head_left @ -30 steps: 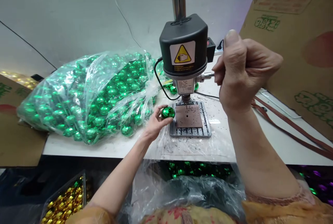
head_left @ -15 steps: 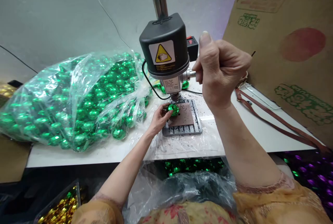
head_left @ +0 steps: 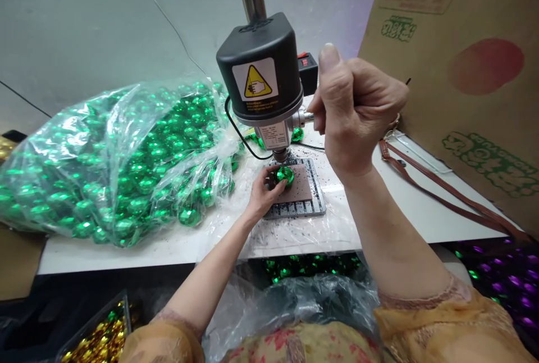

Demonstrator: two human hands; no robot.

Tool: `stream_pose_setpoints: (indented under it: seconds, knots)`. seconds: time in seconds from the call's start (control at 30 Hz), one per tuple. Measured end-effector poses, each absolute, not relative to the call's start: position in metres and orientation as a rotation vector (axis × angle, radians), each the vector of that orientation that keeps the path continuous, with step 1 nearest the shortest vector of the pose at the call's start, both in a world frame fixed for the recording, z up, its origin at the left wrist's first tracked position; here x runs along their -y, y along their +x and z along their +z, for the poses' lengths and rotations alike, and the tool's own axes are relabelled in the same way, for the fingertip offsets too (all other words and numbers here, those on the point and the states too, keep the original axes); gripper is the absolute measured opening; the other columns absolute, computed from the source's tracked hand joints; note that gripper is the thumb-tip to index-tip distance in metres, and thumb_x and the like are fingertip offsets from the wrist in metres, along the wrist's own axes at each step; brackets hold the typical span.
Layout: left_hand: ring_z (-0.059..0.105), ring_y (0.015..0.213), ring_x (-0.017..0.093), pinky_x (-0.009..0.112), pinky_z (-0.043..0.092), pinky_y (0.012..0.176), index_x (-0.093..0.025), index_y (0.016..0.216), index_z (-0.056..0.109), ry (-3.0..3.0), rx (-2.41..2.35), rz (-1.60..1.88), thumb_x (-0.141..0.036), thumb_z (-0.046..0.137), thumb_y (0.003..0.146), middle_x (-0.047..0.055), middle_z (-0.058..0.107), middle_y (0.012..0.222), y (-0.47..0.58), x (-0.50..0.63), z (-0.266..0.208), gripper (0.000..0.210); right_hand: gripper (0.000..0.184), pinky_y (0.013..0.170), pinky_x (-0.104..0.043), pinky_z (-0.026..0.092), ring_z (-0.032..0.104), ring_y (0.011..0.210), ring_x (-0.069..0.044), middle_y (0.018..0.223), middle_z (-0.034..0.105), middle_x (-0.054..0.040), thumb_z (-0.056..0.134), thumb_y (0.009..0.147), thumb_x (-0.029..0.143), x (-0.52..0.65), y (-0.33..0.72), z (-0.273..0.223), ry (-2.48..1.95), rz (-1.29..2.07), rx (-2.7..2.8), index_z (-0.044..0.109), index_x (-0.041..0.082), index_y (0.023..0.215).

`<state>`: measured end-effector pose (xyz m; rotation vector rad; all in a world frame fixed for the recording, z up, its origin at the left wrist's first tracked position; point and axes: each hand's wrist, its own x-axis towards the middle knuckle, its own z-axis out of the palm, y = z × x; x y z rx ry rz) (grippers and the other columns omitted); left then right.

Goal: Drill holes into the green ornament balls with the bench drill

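Observation:
A shiny green faceted ball [head_left: 286, 176] is pinched by the thumb and fingers of my left hand [head_left: 265, 189], just under the chuck of a small black drill press [head_left: 257, 71]. Beneath it lies a brown board [head_left: 304, 186] on the grey slotted base plate [head_left: 319, 194], with dark shavings scattered around. My right hand [head_left: 357, 110] is closed in a fist at the press's right side, thumb on top, around the feed handle [head_left: 308, 118]. Most of that handle is hidden by the fingers.
To the left, a clear plastic bag [head_left: 118, 166] bulges with green balls on the white table [head_left: 126, 256]. A cardboard box [head_left: 463, 71] and a brown strap [head_left: 446, 194] are at the right. Gold balls [head_left: 99, 340] and purple balls [head_left: 514, 284] sit below table level.
My left hand has moved the green ball slightly right, in under the chuck. My right hand stays closed at the handle. The view has shifted a little.

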<state>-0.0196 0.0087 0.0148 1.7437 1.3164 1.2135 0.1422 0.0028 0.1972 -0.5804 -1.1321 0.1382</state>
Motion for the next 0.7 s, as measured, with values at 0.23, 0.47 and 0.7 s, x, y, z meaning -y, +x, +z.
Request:
stream_pose_setpoints:
  seconds: [0.23, 0.47, 0.7]
  knots:
    - [0.066, 0.103, 0.022, 0.037, 0.052, 0.093, -0.021, 0.117, 0.061, 1.737, -1.242, 1.184, -0.034, 0.078, 0.076, 0.007, 0.07, 0.111, -0.019, -0.007, 0.005, 0.047, 0.044, 0.046, -0.021, 0.037, 0.036, 0.037, 0.0, 0.043, 0.042, 0.0084, 0.057, 0.093, 0.025, -0.003, 0.143, 0.195, -0.547, 0.144, 1.142, 0.048, 0.017, 0.05]
    - [0.067, 0.104, 0.023, 0.038, 0.053, 0.092, -0.019, 0.117, 0.059, 1.711, -1.215, 1.211, -0.037, 0.078, 0.077, 0.009, 0.071, 0.111, -0.018, -0.007, 0.001, 0.048, 0.048, 0.039, -0.025, 0.028, 0.033, 0.034, -0.001, 0.041, 0.04, 0.0081, 0.058, 0.093, 0.031, -0.003, 0.143, 0.176, -0.475, 0.066, 1.141, 0.046, 0.019, 0.047]
    - [0.067, 0.105, 0.023, 0.039, 0.053, 0.094, -0.019, 0.118, 0.06, 1.704, -1.207, 1.222, -0.035, 0.078, 0.077, 0.009, 0.07, 0.114, -0.018, -0.006, 0.001, 0.048, 0.047, 0.042, -0.026, 0.024, 0.037, 0.037, -0.003, 0.041, 0.035, 0.0077, 0.055, 0.092, 0.02, -0.005, 0.144, 0.164, -0.346, 0.019, 1.154, 0.043, 0.018, 0.047]
